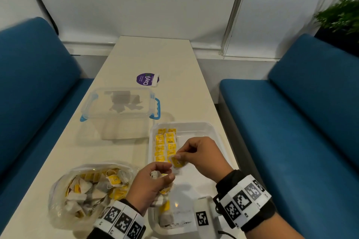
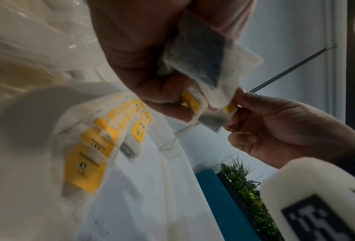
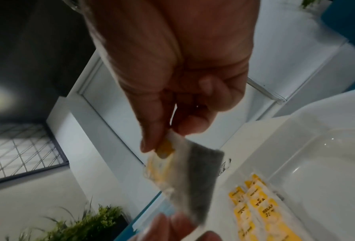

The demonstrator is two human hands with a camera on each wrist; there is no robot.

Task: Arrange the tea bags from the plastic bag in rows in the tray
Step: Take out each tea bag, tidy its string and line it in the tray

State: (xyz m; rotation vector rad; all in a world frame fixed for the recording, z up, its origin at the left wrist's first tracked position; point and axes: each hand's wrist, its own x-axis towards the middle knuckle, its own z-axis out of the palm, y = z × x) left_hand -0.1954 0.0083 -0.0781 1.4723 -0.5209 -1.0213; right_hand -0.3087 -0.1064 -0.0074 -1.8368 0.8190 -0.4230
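Two benches: we see blue upholstered benches (image 1: 35, 87), one on each side of the table.
Table: a long cream table (image 1: 155, 58) bears everything we list below.
Plant: a green plant (image 1: 342, 11) stands at the far right corner, behind the right bench.
Box: a clear box (image 1: 118, 103) with blue clips lies at mid-table, left of the tray's far end.
Bag: the plastic bag (image 1: 58, 200) lies open at the near left, heaped with loose tea bags (image 1: 93, 186).
Tray: the white tray (image 1: 204, 128) sits near the right edge, just right of the bag.
Rows: we count two rows of tea bags (image 1: 165, 143) with yellow tags along the tray's left wall; a few more lie at its near end, under the left wrist.
Sticker: a round purple sticker (image 1: 147, 79) lies flat beyond the box.
Left hand: our left hand (image 1: 153, 182) is curled round a small bunch of tea bags (image 2: 195, 53) above the tray's near left corner.
Right hand: our right hand (image 1: 202, 153) pinches one tea bag (image 1: 177, 161) by its tagged end, between thumb and forefinger.
Held bag: it hangs over the tray at the near end of the rows, its lower edge touching the left fingertips (image 1: 170, 176).
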